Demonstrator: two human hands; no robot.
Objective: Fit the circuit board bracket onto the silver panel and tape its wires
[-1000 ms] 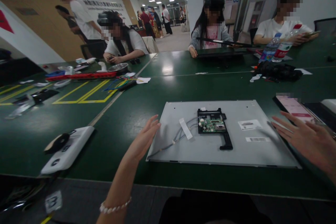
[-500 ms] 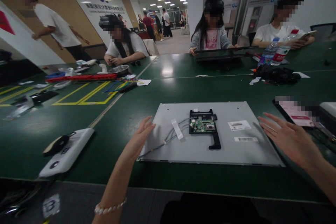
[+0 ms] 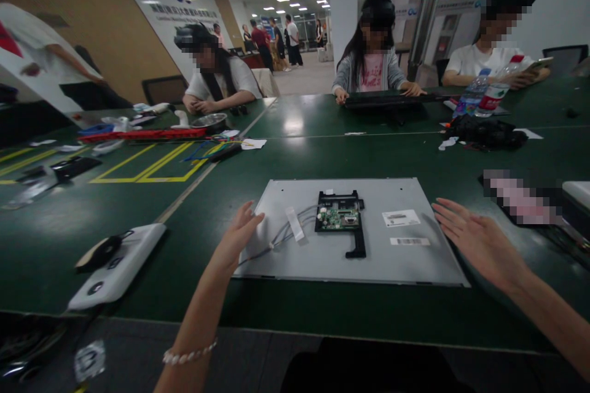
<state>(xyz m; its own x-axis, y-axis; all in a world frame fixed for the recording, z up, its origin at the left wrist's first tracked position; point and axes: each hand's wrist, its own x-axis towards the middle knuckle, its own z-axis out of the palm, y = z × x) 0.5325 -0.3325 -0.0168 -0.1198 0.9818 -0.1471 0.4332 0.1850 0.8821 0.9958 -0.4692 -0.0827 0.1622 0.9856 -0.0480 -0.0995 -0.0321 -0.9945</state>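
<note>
A flat silver-grey display panel (image 3: 295,267) lies back side up on the green table. In its middle sits a black plastic bracket (image 3: 357,245) with a green circuit board (image 3: 338,218). Grey cables (image 3: 279,238) run left from the board, under a strip of white tape (image 3: 295,225). Two white labels (image 3: 401,218) are stuck on the right half. My left hand (image 3: 240,230) is open at the panel's left edge, fingers overlapping it. On the opposite side, my right hand (image 3: 482,242) is open with fingers outstretched by the right edge. Whether either hand touches the panel I cannot tell.
A white device (image 3: 122,270) lies left of me, a pink-screened phone (image 3: 520,196) at right. Across the table, a person holds a dark flat panel (image 3: 387,102); other people sit nearby. Two bottles (image 3: 493,89), black cloth-like material (image 3: 488,132) and a red strip (image 3: 152,134) lie farther off.
The display panel has slid left, and my right hand has moved left with it. My left hand has shifted slightly left too. The walking person at far left has moved farther left.
</note>
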